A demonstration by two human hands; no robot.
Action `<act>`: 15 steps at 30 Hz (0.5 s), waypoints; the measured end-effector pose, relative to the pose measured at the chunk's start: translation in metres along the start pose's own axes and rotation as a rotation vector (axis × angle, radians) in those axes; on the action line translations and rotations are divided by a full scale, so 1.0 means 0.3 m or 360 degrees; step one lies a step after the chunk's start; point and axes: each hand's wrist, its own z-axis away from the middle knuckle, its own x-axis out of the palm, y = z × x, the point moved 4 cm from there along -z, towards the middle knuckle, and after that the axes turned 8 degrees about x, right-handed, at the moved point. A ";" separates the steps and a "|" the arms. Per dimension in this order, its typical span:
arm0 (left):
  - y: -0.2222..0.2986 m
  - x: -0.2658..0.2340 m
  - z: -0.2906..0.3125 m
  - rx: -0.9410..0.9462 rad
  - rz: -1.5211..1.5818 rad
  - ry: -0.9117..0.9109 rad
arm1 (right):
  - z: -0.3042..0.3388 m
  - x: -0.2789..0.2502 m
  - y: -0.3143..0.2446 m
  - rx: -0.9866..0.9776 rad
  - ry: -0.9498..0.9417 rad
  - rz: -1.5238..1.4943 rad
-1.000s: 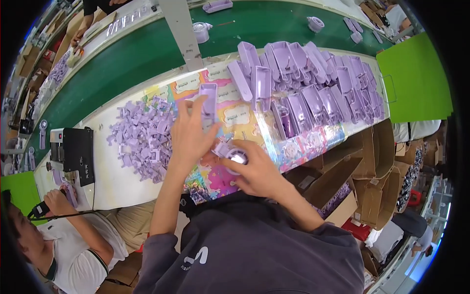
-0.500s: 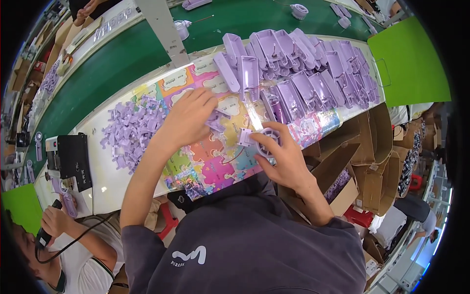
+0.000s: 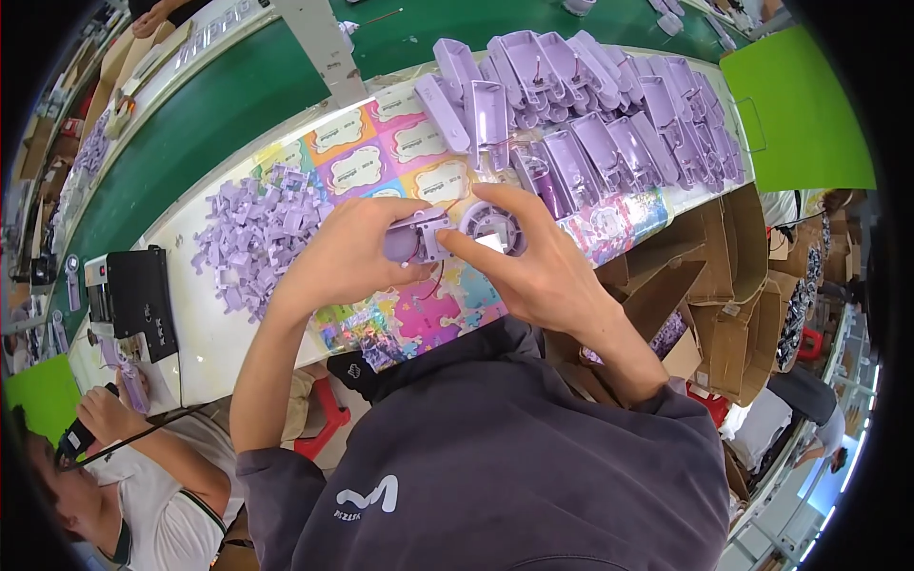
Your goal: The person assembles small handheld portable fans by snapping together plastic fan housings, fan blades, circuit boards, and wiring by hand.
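Observation:
My right hand (image 3: 547, 271) grips a lilac fan head (image 3: 473, 217), a round ring with a square tab and a thin dark wire on its left side. Closed around a lilac plastic piece (image 3: 400, 246) is my left hand (image 3: 347, 249); its fingers hide most of that piece, so its full shape cannot be made out. Both parts meet or nearly meet above the colourful printed sheets (image 3: 419, 309). Beyond my right hand lie rows of lilac handle shells (image 3: 571, 157), several with thin wires. A heap of small lilac plastic pieces (image 3: 252, 233) lies left of my left hand.
A black box (image 3: 143, 305) stands at the table's left end, near a seated person (image 3: 162, 476) holding a dark tool. Cardboard boxes (image 3: 724, 257) are stacked at the right. A metal post (image 3: 324, 48) rises before the green conveyor belt (image 3: 214, 105).
My left hand has drawn back toward me and picked up a lilac piece. My right hand has moved left and up with the fan head, bringing the two parts together.

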 end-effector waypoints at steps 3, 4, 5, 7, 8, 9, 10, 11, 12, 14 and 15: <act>0.011 -0.006 0.013 -0.0021 0.0057 0.0004 | -0.018 0.004 -0.016 -0.0049 -0.0006 0.0030; 0.017 -0.008 0.018 -0.0050 0.0084 -0.0010 | -0.023 0.004 -0.021 -0.0060 -0.0013 0.0035; 0.023 -0.011 0.021 -0.0049 0.0085 -0.0013 | -0.027 0.003 -0.022 -0.0057 -0.0012 0.0035; 0.024 -0.022 0.028 -0.0121 0.0199 0.0051 | -0.038 0.001 -0.030 -0.0172 0.0035 0.0114; 0.028 -0.021 0.030 -0.0121 0.0198 0.0048 | -0.044 0.002 -0.033 -0.0170 0.0036 0.0113; 0.025 -0.020 0.034 -0.0189 0.0283 0.0090 | -0.050 0.000 -0.036 -0.0158 0.0075 0.0033; 0.022 -0.018 0.039 -0.0257 0.0368 0.0132 | -0.054 -0.001 -0.037 -0.0145 0.0113 -0.0047; 0.019 -0.013 0.044 -0.0258 0.0368 0.0130 | -0.056 0.005 -0.037 -0.0143 0.0114 -0.0048; 0.014 -0.013 0.055 -0.0275 0.0349 0.0191 | -0.057 0.011 -0.041 -0.0160 0.0117 -0.0054; -0.005 -0.008 0.074 -0.0295 0.0330 0.0254 | -0.059 0.014 -0.045 -0.0179 0.0117 -0.0063; -0.013 -0.007 0.085 -0.0246 0.0265 0.0289 | -0.059 0.018 -0.048 -0.0171 0.0083 -0.0115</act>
